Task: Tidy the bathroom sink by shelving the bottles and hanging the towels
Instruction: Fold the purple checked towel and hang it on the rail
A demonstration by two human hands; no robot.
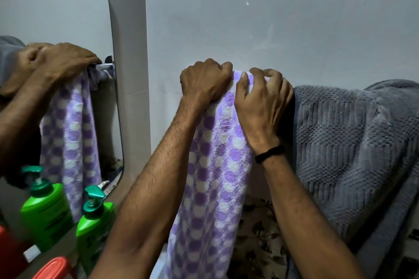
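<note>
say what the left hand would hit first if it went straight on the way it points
The left hand, gripping the purple checked towel at its top, points at the white wall. It would likely meet that wall first; the gap is unclear.

Purple towel (217, 154): terry cloth, looped and fuzzy, matt, lilac and white checks.
Grey towel (353, 142): thick plush cloth, ribbed and waffled in bands, with a faint sheen.
Wall (272, 18): looked like glazed tile, smooth and glossy.
Mirror (56, 7): smooth, shiny glass.
Towel bar (105, 66): seen in the mirror, bright and polished, looked like metal.
Green bottle (91, 233): smooth glossy plastic, with a darker plastic pump.
Red lid (53, 267): smooth plastic with a soft shine.
Wristband (269, 154): matt black; the material could not be told.
</note>
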